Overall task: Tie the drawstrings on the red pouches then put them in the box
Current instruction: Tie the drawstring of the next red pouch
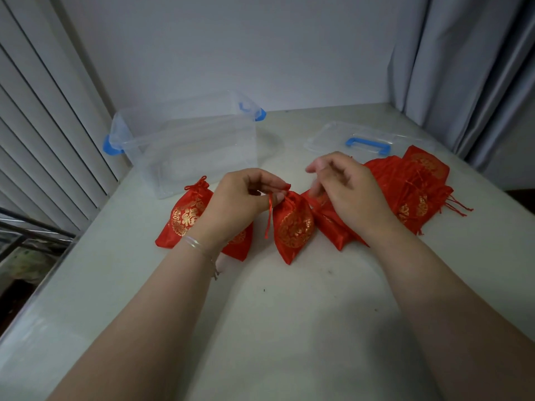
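Pale and lightly scuffed, the surface runs back to a plain wall, with slatted panels along the left edge of the frame and grey curtains at the upper right. At centre frame the left hand pinches the gathered neck of a red pouch, fingers curled round the top of its drawstring, whose loose end hangs down just left of the pouch body. That pouch rests on the surface directly below this grip, its gold pattern facing up. The right hand hovers just to the right, fingers loosely bent and blurred; whether its grip holds the other string I cannot tell. Beneath it lies another red pouch, flat. Left of centre, partly under the left wrist, sit two tied pouches side by side. A heap of flat pouches spreads at the right of the frame. The clear box with blue clips stands at the upper left, well apart from the hands, and its lid with a blue handle lies at the upper right. A thin bracelet circles the left wrist.
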{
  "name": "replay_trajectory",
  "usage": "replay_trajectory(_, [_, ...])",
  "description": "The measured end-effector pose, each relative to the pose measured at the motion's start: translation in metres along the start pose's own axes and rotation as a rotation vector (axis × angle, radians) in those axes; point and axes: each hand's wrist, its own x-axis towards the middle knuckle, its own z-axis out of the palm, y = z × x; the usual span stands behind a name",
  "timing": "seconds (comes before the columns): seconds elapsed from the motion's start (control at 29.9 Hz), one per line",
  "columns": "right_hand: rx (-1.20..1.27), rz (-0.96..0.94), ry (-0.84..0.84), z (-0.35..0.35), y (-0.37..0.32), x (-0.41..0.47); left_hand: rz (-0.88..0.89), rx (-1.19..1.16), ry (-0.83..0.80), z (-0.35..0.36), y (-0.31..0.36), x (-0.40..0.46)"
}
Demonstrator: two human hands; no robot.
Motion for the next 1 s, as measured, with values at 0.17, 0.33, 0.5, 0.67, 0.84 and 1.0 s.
replay_trajectory(0.17, [-0.094, -0.048, -0.222, 0.007, 0.009, 0.002, 0.178, 0.161, -0.027, 0.005, 0.0, -0.003])
replay_trajectory(0.33, [-0.002, 0.04, -0.211, 0.009, 0.013, 0.004, 0.347, 0.32, 0.036, 0.009, -0.006, -0.004])
replay_trajectory(0.5, [0.113, 0.124, -0.199, 0.013, 0.016, 0.003, 0.569, 0.567, 0.154, 0.012, -0.011, -0.004])
replay_trajectory(0.67, [0.104, 0.136, -0.27, 0.009, 0.01, 0.001, 0.695, 0.73, 0.222, 0.012, -0.014, -0.002])
replay_trajectory(0.84, [0.166, 0.144, -0.288, 0.005, 0.011, 0.004, 0.748, 0.771, 0.26, 0.013, -0.014, -0.003])
replay_trajectory(1.0, [0.16, 0.1, -0.255, 0.006, 0.014, 0.004, 0.736, 0.783, 0.303, 0.012, -0.017, -0.001])
